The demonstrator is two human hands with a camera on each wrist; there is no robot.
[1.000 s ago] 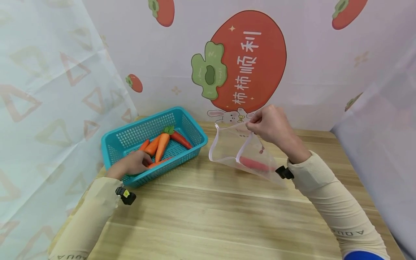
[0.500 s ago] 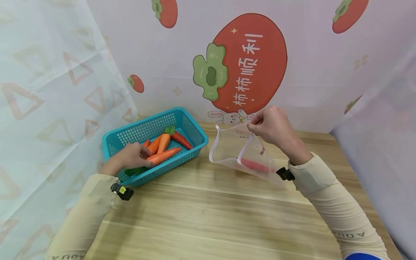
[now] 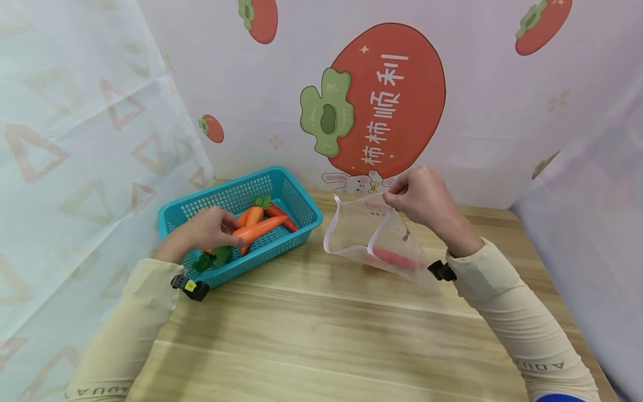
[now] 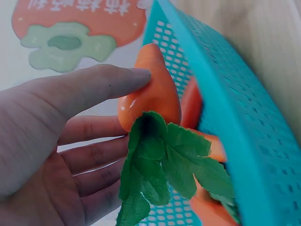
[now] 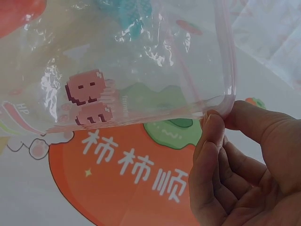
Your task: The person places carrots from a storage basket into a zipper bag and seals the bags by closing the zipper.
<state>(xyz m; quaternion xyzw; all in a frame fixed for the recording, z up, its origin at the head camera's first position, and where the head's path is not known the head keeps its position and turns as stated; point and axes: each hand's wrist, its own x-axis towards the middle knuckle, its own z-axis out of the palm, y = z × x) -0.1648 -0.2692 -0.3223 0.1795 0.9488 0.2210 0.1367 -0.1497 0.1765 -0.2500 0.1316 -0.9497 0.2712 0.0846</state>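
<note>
Wood-grain table (image 3: 301,335) beneath. Left hand (image 3: 203,230) grips a carrot (image 3: 263,228) near its leafy end, raised within the last second, apparently now clear of the teal basket (image 3: 273,245)'s floor; at three o'clock, right hand (image 3: 423,201) pinches a clear bag (image 3: 402,240).

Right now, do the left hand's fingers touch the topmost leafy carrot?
Touching. The left wrist view shows the left hand with its thumb laid directly on the topmost leafy carrot.
</note>
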